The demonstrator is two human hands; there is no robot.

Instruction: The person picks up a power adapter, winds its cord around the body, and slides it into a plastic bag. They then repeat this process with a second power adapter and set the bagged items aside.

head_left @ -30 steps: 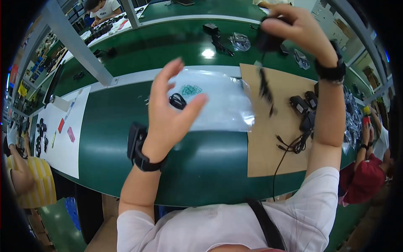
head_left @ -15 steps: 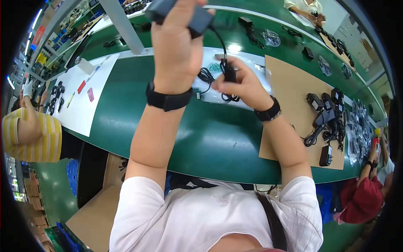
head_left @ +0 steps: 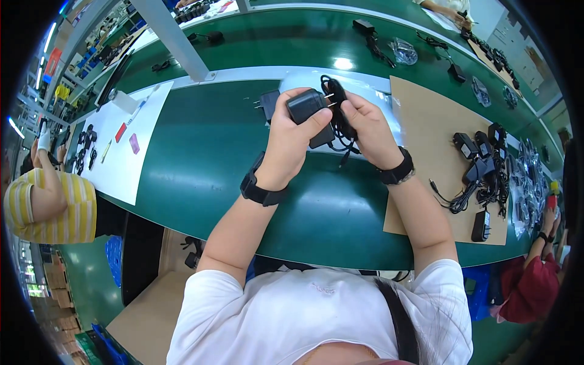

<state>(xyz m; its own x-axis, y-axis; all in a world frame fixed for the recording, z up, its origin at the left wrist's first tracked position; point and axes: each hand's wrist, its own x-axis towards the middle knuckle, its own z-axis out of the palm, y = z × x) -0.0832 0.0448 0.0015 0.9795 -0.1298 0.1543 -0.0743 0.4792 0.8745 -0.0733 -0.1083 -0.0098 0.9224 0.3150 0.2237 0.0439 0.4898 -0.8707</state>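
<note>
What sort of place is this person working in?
Probably an electronics workshop or factory: a black power adapter is in the left hand, more adapters lie on brown cardboard, and a person in a yellow-striped top is beside the long green workbench.

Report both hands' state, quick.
Left hand: closed, holding a black power adapter, prongs pointing right.
Right hand: closed, its fingers pinching a coiled black cable.
</note>
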